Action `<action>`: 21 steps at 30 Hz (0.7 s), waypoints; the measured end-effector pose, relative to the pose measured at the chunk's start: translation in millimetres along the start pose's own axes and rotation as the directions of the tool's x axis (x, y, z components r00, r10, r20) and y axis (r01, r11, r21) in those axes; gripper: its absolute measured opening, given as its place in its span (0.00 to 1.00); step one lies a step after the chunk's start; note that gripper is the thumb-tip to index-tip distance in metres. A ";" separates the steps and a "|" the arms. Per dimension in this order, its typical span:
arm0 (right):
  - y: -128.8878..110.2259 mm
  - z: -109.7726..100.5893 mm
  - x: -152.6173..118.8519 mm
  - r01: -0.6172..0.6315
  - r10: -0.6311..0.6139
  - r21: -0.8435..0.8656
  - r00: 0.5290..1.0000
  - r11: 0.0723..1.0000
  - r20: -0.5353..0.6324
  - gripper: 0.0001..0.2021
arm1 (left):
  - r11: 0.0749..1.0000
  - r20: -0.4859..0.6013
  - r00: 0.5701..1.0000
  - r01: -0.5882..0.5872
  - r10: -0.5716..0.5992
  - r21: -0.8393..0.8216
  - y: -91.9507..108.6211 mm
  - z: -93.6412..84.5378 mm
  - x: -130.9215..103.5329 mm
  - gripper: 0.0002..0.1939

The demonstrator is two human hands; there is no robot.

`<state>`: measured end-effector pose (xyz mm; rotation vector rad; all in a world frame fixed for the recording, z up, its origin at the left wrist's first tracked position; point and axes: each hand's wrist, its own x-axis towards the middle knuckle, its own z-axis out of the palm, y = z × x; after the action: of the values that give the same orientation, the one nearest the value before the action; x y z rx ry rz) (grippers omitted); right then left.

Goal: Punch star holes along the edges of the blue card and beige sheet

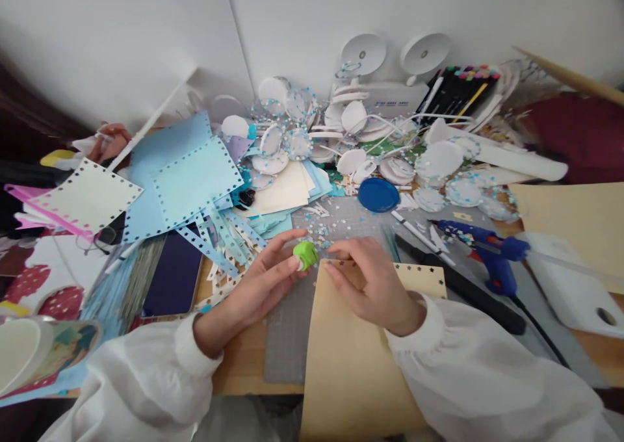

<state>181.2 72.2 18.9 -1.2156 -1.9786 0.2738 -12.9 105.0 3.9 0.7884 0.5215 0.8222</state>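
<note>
My left hand (263,276) is closed around a small bright green craft punch (305,255), held between thumb and fingers just left of the paper's top corner. My right hand (370,283) hovers over the top edge of a large tan sheet of paper (355,364). Its thumb and index finger are curled with a small gap between the tips; nothing shows in them. Small star-shaped holes run along the sheet's top edge, partly hidden by this hand. Under the paper lies a grey cutting mat (287,338), strewn with tiny paper bits beyond my hands.
A blue glue gun (487,247) and a white marker (422,237) lie at right. Punched blue sheets (197,182), paper strips and a dark phone (173,273) are at left. White discs (353,117), a blue lid (378,195) and black pens crowd the back. A cup (29,351) stands front left.
</note>
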 end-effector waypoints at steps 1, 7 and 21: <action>-0.1 0.2 -0.2 0.005 -0.005 -0.012 1.000 1.000 -0.016 0.07 | 1.000 -0.002 1.000 0.013 -0.013 -0.013 0.6 0.3 -0.2 0.20; -0.2 -2.4 -1.1 0.067 -0.069 -0.123 0.997 0.990 -0.017 0.07 | 0.999 -0.015 0.999 0.039 -0.039 -0.009 1.8 -0.8 -0.6 0.12; -5.1 -4.3 -0.4 0.117 -0.102 -0.220 0.992 0.969 0.078 0.06 | 0.996 0.032 0.997 0.073 -0.075 0.058 0.4 0.8 1.5 0.16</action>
<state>181.0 68.4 24.4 -1.2437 -2.1720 0.0354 -11.6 106.0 4.5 0.8289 0.5425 0.7274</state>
